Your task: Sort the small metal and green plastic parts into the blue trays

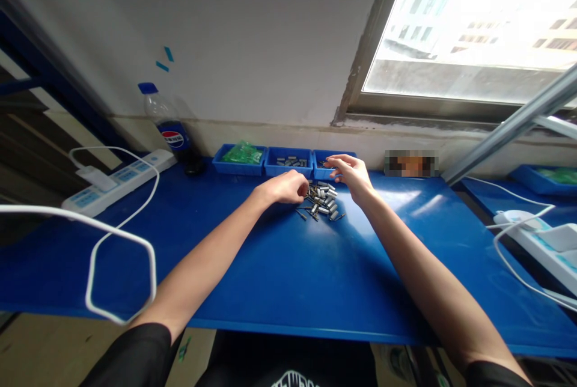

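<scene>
A loose pile of small silver metal cylinders and thin dark screw-like pins lies on the blue table. At the pile's left edge is my left hand, its fingers curled closed and touching the parts; what they grip is hidden. My right hand hovers at the front of the right blue bin, fingers bent towards the thumb. Anything between those fingertips is too small to name. Silver cylinders also lie in the middle blue bin. Small dark parts show in the right bin, partly covered by my right hand.
Green plastic packets fill the left blue bin. A cola bottle and a white power strip with a looping white cable occupy the left. Another power strip and a metal pole are at right.
</scene>
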Tool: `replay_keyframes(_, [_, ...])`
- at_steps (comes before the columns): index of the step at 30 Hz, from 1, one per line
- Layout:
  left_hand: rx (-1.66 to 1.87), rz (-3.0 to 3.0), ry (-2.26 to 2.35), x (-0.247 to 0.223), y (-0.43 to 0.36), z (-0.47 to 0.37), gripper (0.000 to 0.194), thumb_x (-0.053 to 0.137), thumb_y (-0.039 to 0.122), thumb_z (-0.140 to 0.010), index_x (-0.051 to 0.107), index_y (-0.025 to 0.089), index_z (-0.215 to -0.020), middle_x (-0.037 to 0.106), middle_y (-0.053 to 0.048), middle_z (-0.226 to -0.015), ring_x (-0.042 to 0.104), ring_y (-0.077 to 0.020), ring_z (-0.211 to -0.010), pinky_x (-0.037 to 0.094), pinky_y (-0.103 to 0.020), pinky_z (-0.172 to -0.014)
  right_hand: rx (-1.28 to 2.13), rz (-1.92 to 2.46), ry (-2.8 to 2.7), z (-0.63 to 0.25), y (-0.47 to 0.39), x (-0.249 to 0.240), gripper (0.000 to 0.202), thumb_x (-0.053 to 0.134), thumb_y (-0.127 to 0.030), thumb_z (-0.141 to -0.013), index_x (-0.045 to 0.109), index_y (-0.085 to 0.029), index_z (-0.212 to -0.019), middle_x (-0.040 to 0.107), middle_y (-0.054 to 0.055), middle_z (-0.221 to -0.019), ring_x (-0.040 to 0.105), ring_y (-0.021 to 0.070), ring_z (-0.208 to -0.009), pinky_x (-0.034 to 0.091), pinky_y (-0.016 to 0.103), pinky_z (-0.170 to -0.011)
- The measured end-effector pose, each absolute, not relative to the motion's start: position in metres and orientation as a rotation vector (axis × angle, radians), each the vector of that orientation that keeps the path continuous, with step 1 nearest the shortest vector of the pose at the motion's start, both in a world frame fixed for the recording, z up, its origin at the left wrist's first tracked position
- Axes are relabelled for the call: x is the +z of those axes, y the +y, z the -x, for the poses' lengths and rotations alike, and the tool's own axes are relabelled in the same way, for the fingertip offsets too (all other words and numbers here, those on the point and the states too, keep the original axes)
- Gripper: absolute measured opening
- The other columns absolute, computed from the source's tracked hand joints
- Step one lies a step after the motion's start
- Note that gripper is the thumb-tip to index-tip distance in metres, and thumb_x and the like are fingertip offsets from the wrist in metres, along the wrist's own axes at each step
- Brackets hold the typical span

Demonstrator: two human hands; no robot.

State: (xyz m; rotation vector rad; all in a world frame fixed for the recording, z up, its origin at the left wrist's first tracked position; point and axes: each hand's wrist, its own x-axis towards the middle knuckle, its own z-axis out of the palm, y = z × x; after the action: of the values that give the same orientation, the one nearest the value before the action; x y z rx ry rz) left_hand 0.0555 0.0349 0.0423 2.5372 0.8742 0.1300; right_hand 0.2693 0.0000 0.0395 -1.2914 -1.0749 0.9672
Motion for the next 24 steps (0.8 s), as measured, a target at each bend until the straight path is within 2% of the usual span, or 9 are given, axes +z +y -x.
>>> replay_keyframes(11, [0.216,-2.578,0.903,0.046,0.035,-0.052,0.016,0.065,0.008,-0.068,0.073,0.016,-0.079,0.074,-0.005,-0.078,0.064,-0.0160,-0.067,0.043,-0.023,-0.058,0.999,1.287,-1.095,-0.268,-0.001,0.038,0.028,0.081,-0.042,-0.073,0.076,-0.019,-0.089,0.079,0.006,-0.088,0.063,0.0119,-0.058,0.048,0.022,-0.051])
replay_keyframes(15, [0.401,-2.497,0.800,0.047,0.041,-0.050,0.015,0.064,0.010,-0.074,0.072,0.016,-0.085,0.073,-0.004,-0.078,0.065,-0.0154,-0.069,0.046,-0.023,-0.062,1.006,1.274,-1.092,-0.269,0.000,0.038,0.028,0.082,-0.041,-0.073,0.076,-0.019,-0.089,0.079,0.006,-0.086,0.063,0.0118,-0.059,0.048,0.022,-0.052])
replay_keyframes(20, [0.687,-2.389,0.765,0.053,0.042,-0.052,0.015,0.065,0.013,-0.081,0.071,0.015,-0.095,0.075,-0.004,-0.086,0.069,-0.0158,-0.079,0.051,-0.024,-0.075,0.997,1.290,-1.125,-0.270,0.001,0.037,0.027,0.082,-0.040,-0.074,0.076,-0.018,-0.088,0.078,0.005,-0.082,0.062,0.0113,-0.058,0.048,0.022,-0.052])
replay_keyframes(24, [0.810,-2.267,0.840,0.057,0.039,-0.054,0.018,0.073,0.015,-0.079,0.063,0.016,-0.095,0.074,-0.003,-0.081,0.071,-0.0156,-0.076,0.051,-0.023,-0.071,1.062,1.312,-1.230,-0.268,-0.004,0.040,0.028,0.083,-0.042,-0.075,0.077,-0.018,-0.089,0.078,0.006,-0.081,0.064,0.0129,-0.062,0.049,0.022,-0.054])
